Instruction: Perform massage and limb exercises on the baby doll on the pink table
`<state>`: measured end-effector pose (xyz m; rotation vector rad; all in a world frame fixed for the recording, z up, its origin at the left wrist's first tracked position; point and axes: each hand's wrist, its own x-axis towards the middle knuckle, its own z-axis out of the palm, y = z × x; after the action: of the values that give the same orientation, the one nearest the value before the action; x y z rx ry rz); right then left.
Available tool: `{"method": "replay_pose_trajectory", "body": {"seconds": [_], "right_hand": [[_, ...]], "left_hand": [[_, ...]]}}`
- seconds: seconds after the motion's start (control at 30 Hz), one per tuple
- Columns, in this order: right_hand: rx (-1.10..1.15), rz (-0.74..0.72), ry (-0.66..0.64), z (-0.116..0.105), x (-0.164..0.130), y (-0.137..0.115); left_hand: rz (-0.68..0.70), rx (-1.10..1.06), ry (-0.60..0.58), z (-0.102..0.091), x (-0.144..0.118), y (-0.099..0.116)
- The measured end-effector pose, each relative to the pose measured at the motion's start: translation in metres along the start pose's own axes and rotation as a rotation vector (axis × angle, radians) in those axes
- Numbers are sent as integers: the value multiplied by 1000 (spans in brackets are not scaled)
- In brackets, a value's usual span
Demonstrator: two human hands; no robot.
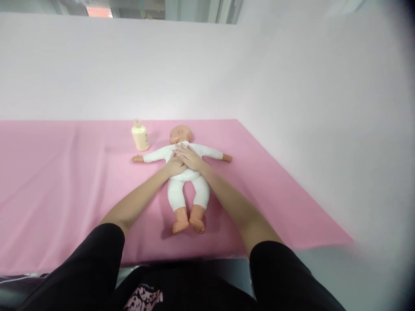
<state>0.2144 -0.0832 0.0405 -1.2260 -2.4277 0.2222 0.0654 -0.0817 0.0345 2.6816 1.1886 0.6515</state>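
Can see cream pump bottle (140, 139) standing near back edge of pink sheet (52, 185), kinda wrinkly toward left. Also got plain white walls (113, 65), plus window (136, 8) up top with orangey-red patch (99, 12) showing.

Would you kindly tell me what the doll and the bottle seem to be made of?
Doll: probably vinyl or plastic, judging by the smooth, faintly shiny feet; its white clothing looks like matte fabric, creased at the waist. Bottle: likely plastic, given its smooth, cream moulded body.

Black top (188, 285), elbow-length black sleeves (94, 259), pink lettering-like print (144, 298) on the front, bare forearms (138, 199)
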Motion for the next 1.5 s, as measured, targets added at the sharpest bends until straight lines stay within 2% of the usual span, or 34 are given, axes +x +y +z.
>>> {"method": "replay_pose_trajectory", "body": {"seconds": [0.13,0.23,0.4,0.6,0.73,0.87,0.97,1.03,1.13,1.27,1.37,1.43,1.5], "right_hand": [[-33,184,54,1,-2,7],[-48,318,77,1,-6,4],[-32,359,68,-1,-11,-3],[-18,362,21,-5,-14,2],[-35,502,7,-5,-17,5],[1,591,57,10,-22,5],[76,542,142,26,-27,-1],[97,486,141,32,-31,-9],[49,423,45,30,-34,-29],[9,244,-128,10,-32,-45],[43,110,-203,-5,-27,-36],[55,87,-176,-9,-25,-23],[62,134,-108,-9,-23,-7]], "left_hand": [[30,0,-97,6,-3,0],[10,-29,-121,7,-3,-2],[12,-127,-68,6,-3,-8],[10,-233,30,8,-6,-18],[-61,-246,66,8,-5,-19],[-130,-198,47,8,-4,-19],[-182,-200,89,12,-5,-24],[-207,-219,135,16,-5,-29],[-217,-226,171,20,-6,-35],[-262,-215,165,20,-6,-36],[-313,-209,151,17,-6,-32],[-333,-185,145,16,-7,-29],[-344,-162,145,15,-7,-27]]}}
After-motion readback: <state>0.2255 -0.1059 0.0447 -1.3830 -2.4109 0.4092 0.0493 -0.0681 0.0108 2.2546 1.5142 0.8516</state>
